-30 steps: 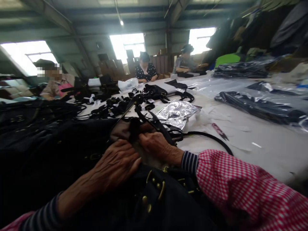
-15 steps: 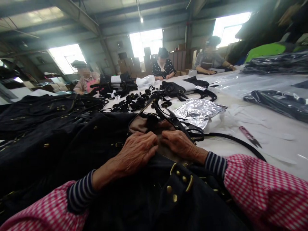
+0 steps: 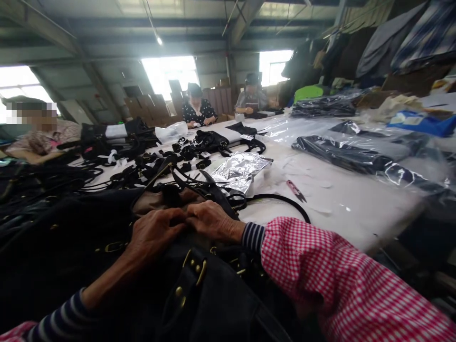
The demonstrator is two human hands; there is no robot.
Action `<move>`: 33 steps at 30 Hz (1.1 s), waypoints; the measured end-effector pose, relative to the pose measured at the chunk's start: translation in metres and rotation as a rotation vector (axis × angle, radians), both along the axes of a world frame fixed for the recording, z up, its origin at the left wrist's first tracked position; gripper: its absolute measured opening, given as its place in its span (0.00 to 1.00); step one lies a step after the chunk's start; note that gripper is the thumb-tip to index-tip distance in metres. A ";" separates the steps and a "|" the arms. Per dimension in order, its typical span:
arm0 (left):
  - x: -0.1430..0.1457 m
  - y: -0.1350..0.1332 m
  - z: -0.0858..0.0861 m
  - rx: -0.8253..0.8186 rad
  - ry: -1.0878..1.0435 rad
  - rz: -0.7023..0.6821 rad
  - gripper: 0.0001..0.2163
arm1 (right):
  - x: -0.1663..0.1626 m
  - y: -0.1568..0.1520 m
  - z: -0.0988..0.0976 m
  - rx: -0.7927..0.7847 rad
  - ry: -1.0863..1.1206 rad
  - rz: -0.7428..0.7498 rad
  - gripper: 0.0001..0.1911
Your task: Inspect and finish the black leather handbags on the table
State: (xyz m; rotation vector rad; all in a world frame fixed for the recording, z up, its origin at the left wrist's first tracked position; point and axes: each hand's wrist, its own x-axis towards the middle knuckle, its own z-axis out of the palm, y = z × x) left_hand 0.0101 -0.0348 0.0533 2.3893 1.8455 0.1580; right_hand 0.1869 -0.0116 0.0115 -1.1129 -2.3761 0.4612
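Left hand (image 3: pixel 152 232) and right hand (image 3: pixel 215 221) are at the open black handbag (image 3: pixel 221 294), fingers (image 3: pixel 195 210) curled, exact grip unclear; right of the fingers lie thread snips (image 3: pixel 295 189)

Workshop, black bags (image 3: pixel 228 294) across table (image 3: pixel 342 194), co-workers (image 3: pixel 199 110), cartons (image 3: pixel 140 109)

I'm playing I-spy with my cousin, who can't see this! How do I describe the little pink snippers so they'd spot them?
Find the white table beyond the big black bag in front. There, just past the curving black strap and right of the crumpled silver wrapping, lie the snippers. Their pink handle and dark pointed end set them apart from both.
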 end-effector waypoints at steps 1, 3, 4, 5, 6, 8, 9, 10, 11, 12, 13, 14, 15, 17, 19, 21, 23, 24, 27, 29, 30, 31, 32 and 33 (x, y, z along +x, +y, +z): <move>0.000 0.000 -0.001 0.015 0.013 -0.021 0.12 | 0.005 -0.002 0.005 -0.026 0.027 0.036 0.06; 0.001 0.002 -0.003 0.057 0.048 -0.059 0.13 | 0.026 -0.009 0.017 -0.050 0.103 0.103 0.06; 0.002 0.002 -0.004 0.080 0.068 -0.072 0.13 | 0.041 -0.014 0.023 -0.049 0.142 0.105 0.07; 0.003 0.003 -0.005 0.102 0.086 -0.081 0.12 | 0.059 -0.020 0.030 -0.043 0.171 0.075 0.07; 0.004 0.003 -0.006 0.125 0.099 -0.090 0.12 | 0.079 -0.026 0.035 -0.035 0.176 0.015 0.07; 0.007 0.003 -0.007 0.164 0.111 -0.105 0.11 | 0.120 -0.035 0.039 -0.016 0.085 -0.148 0.07; 0.008 0.003 -0.007 0.177 0.118 -0.110 0.11 | 0.140 -0.038 0.036 0.001 -0.003 -0.227 0.08; 0.009 0.003 -0.008 0.186 0.129 -0.114 0.11 | 0.157 -0.040 0.032 0.021 -0.098 -0.294 0.09; 0.009 0.002 -0.008 0.192 0.139 -0.121 0.11 | 0.171 -0.041 0.025 0.036 -0.185 -0.331 0.10; 0.008 0.001 -0.009 0.198 0.147 -0.132 0.11 | 0.181 -0.040 0.016 0.050 -0.257 -0.353 0.10; 0.007 0.001 -0.010 0.205 0.153 -0.144 0.11 | 0.188 -0.039 0.007 0.065 -0.314 -0.364 0.11; 0.006 0.000 -0.010 0.211 0.157 -0.155 0.11 | 0.190 -0.037 -0.001 0.082 -0.363 -0.370 0.11; 0.004 0.000 -0.011 0.221 0.158 -0.164 0.11 | 0.190 -0.034 -0.008 0.103 -0.407 -0.385 0.12; 0.000 -0.001 -0.011 0.244 0.150 -0.180 0.11 | 0.184 -0.030 -0.017 0.151 -0.496 -0.426 0.12; -0.002 -0.002 -0.010 0.275 0.125 -0.213 0.12 | 0.176 -0.026 -0.020 0.182 -0.582 -0.453 0.12; -0.002 -0.002 -0.009 0.311 0.094 -0.278 0.13 | 0.170 -0.022 -0.019 0.193 -0.652 -0.442 0.12; -0.002 -0.001 -0.010 0.323 0.075 -0.347 0.14 | 0.166 -0.019 -0.016 0.197 -0.711 -0.419 0.13; -0.002 -0.001 -0.011 0.319 0.067 -0.369 0.14 | 0.165 -0.017 -0.015 0.203 -0.736 -0.410 0.14; -0.004 0.002 -0.016 0.297 0.047 -0.381 0.13 | 0.164 -0.012 -0.014 0.219 -0.779 -0.381 0.14; -0.007 0.003 -0.019 0.294 0.037 -0.381 0.13 | 0.163 -0.009 -0.014 0.208 -0.780 -0.370 0.13; -0.009 0.003 -0.021 0.293 0.035 -0.382 0.12 | 0.163 -0.008 -0.014 0.200 -0.780 -0.370 0.13; -0.010 0.003 -0.022 0.293 0.035 -0.380 0.12 | 0.162 -0.007 -0.014 0.193 -0.786 -0.374 0.12; -0.010 0.003 -0.022 0.296 0.036 -0.373 0.11 | 0.160 -0.006 -0.013 0.192 -0.798 -0.375 0.12; -0.010 0.003 -0.022 0.296 0.039 -0.366 0.11 | 0.159 -0.005 -0.013 0.198 -0.816 -0.371 0.13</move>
